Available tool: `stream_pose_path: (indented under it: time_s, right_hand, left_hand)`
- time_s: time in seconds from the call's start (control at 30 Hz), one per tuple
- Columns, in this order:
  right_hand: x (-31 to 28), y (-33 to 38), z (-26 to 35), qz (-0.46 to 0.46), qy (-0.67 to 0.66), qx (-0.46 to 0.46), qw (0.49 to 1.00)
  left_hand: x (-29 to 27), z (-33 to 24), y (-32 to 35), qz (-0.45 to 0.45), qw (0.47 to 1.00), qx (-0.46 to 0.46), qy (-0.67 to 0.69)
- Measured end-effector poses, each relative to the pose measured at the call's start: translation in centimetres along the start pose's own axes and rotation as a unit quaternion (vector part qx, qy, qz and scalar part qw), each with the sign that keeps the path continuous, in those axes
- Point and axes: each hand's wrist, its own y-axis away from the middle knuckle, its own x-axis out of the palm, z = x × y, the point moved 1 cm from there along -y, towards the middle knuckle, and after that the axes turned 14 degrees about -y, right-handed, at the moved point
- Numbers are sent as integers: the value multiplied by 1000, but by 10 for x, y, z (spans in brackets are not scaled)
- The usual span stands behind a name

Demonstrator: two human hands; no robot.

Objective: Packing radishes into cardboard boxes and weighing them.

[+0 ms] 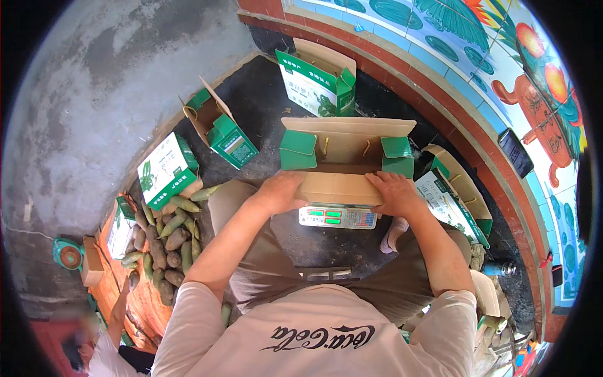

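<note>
Your 2 hands are at 1 open box (347, 151): the left hand (281, 193) has the left end of its front flap (339, 187), and the right hand (397, 196) has the right end. In both grips the fingers are bent only partly around the cardboard; how hard they press, I cannot tell. The box is in front of you, just beyond the panel of 1 scale (337, 217); whether it rests on this scale is hidden. Inside it there are 2 yellow handles (326, 146).

Around it I count 5 other boxes: 1 far box (308, 86), 1 right box (443, 200), and 3 on your left, the left boxes (164, 164). The vegetables (176, 239) overlap too much for counting.

About the edges: the right box is near your right hand, and the far box is near the back flap (348, 127). To the left, dark floor (260, 154) shows before the nearest left box; more floor shows between the scale and your legs.
</note>
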Motion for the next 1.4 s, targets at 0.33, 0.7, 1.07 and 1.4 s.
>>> stream_pose_path:
  time_s: [0.33, 0.7, 1.07, 1.4]
  right_hand:
    - [-1, -3, 9, 36, -31, 16, 999]
    - [-12, -2, 21, -37, -105, -78, 991]
    - [-4, -14, 26, -20, -116, -86, 989]
    - [-8, -28, 39, 48, -121, -26, 991]
  left_hand:
    - [-55, 10, 54, -294, 947, -103, 75]
    - [153, 138, 189, -83, 910, -393, 106]
    - [292, 150, 258, 175, 824, -503, 194]
    - [332, 206, 186, 137, 843, -490, 174]
